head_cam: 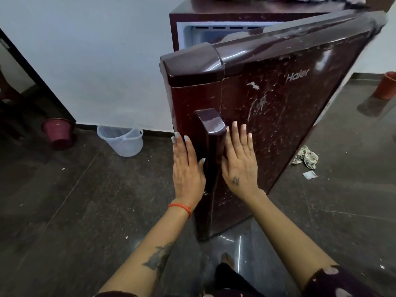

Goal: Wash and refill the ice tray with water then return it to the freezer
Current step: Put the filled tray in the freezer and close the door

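A dark maroon fridge (214,11) stands against the white wall, its door (289,116) swung partly open toward me. The pale freezer compartment (205,33) shows above the door's top edge. My left hand (187,168) lies flat on the door's left edge, beside the vertical handle (212,146). My right hand (241,159) rests flat on the door face just right of the handle. Both hands hold nothing, fingers spread. No ice tray is visible.
A translucent white bucket (122,140) and a maroon bucket (59,132) sit on the dark floor by the wall at left. An orange bucket (386,85) stands far right. A crumpled cloth (306,157) and a paper scrap (309,174) lie right of the door.
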`<state>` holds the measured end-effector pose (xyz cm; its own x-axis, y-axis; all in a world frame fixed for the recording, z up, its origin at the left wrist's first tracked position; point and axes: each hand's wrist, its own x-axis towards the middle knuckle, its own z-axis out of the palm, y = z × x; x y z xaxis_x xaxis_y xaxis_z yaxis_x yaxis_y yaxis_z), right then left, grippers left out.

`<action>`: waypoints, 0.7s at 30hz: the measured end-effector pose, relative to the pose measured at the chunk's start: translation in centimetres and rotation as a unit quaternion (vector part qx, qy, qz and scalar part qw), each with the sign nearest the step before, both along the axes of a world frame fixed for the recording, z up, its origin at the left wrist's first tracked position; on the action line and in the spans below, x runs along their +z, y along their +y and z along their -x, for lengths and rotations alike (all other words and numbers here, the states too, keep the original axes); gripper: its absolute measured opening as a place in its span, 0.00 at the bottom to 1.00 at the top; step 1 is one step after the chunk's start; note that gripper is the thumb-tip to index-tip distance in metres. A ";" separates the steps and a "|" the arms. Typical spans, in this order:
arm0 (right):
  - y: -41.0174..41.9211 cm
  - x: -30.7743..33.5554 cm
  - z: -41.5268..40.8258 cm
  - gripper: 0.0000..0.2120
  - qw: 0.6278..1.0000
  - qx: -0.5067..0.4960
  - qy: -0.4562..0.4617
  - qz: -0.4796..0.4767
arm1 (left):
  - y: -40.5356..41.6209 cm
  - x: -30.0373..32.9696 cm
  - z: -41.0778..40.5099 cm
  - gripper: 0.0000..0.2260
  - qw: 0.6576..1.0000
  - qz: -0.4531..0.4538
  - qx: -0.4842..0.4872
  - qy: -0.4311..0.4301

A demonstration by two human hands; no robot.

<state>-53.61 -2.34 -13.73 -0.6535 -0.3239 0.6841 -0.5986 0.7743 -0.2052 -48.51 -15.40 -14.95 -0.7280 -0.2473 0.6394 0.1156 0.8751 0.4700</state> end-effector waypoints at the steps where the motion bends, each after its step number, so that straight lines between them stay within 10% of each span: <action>1: -0.5 -0.1 0.7 0.25 1.000 0.004 -0.004 -0.007 | -0.4 0.0 0.7 0.36 1.000 -0.004 0.003 -0.001; 21: -7.6 -1.2 13.9 0.27 0.998 0.038 0.025 -0.040 | -10.7 0.3 14.7 0.37 0.995 0.079 0.031 -0.050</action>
